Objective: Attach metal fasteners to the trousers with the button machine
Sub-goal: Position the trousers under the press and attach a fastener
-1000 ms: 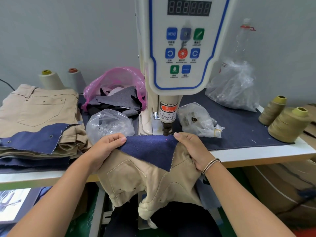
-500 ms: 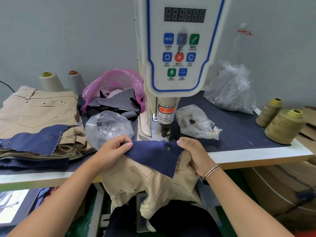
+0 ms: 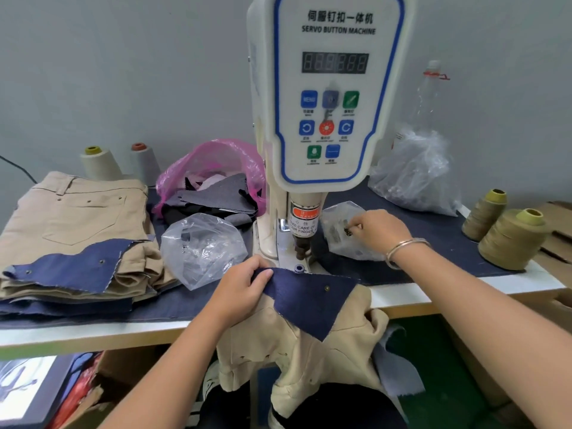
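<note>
Tan trousers (image 3: 297,345) with a navy lining flap (image 3: 309,292) hang over the table's front edge, below the white servo button machine (image 3: 328,97). One metal fastener (image 3: 327,287) sits in the flap. My left hand (image 3: 241,289) pinches the flap's left corner. My right hand (image 3: 380,230) reaches into a small clear bag of fasteners (image 3: 337,221) right of the machine's punch (image 3: 301,246) and pinches a small dark fastener (image 3: 348,232) at its fingertips.
A stack of tan trousers (image 3: 71,230) lies at the left. Another clear bag (image 3: 201,249) and a pink bag of dark scraps (image 3: 213,187) sit left of the machine. A large clear bag (image 3: 414,174) and thread cones (image 3: 510,239) stand at the right.
My right hand let go of the flap's right corner and moved up to the small fastener bag. The flap has slid back from under the punch, showing a fastener in it.
</note>
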The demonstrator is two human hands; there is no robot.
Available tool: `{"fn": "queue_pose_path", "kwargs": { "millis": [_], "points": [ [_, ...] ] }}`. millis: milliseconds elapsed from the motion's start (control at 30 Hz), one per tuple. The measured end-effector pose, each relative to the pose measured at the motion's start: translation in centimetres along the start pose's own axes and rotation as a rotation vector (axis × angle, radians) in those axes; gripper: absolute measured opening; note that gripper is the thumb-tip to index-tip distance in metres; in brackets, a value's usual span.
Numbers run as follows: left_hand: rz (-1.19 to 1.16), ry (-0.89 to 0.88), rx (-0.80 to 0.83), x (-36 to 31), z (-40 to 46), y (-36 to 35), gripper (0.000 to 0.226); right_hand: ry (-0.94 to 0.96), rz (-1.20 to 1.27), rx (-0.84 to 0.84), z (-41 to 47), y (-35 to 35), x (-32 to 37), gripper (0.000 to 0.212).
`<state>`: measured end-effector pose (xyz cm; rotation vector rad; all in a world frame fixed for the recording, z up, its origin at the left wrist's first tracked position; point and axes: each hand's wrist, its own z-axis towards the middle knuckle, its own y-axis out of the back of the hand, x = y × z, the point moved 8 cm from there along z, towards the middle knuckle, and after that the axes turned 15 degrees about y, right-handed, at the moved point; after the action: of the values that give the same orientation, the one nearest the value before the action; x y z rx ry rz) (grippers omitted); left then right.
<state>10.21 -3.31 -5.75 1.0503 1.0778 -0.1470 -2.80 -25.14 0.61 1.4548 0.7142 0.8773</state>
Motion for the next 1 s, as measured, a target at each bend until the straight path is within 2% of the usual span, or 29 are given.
{"fn": "queue_pose_path", "kwargs": {
  "millis": [67, 133, 267, 367, 500, 633, 700, 800, 933, 1000],
  "points": [
    [0.001, 0.020, -0.002, 0.3, 0.2, 0.0, 0.013, -0.063, -0.119, 0.238, 1.2, -1.3, 1.1, 0.035],
    [0.003, 0.027, -0.008, 0.5, 0.3, 0.0, 0.014, -0.079, -0.189, 0.326, 2.0, -1.7, 2.2, 0.037],
    [0.012, 0.032, -0.009, 0.5, 0.4, 0.0, 0.014, -0.061, -0.274, 0.313, 2.3, -1.5, 2.9, 0.039],
    [0.015, 0.036, -0.010, 0.6, 0.4, 0.0, 0.020, -0.089, -0.242, 0.299, 2.2, -1.9, 2.5, 0.039],
    [0.018, 0.050, -0.008, 0.7, 0.4, -0.1, 0.015, -0.123, -0.235, 0.359, 2.3, -2.4, 2.7, 0.043],
    [0.037, 0.056, -0.012, 0.7, 0.5, -0.1, 0.012, 0.002, -0.352, 0.287, 2.6, -2.2, 3.2, 0.033],
    [0.042, 0.058, -0.015, 0.7, 0.6, -0.1, 0.012, 0.003, -0.349, 0.296, 2.6, -2.2, 3.1, 0.034],
    [0.049, 0.065, -0.015, 0.8, 0.7, -0.1, 0.012, -0.078, -0.244, 0.319, 2.6, -2.1, 2.2, 0.038],
    [0.044, 0.076, -0.009, 0.9, 0.6, -0.1, 0.013, -0.080, -0.104, 0.196, 2.2, -1.8, 1.4, 0.031],
    [0.046, 0.081, -0.011, 0.9, 0.6, -0.1, 0.013, -0.081, 0.009, 0.067, 1.7, -1.2, 0.8, 0.026]
  ]
}}
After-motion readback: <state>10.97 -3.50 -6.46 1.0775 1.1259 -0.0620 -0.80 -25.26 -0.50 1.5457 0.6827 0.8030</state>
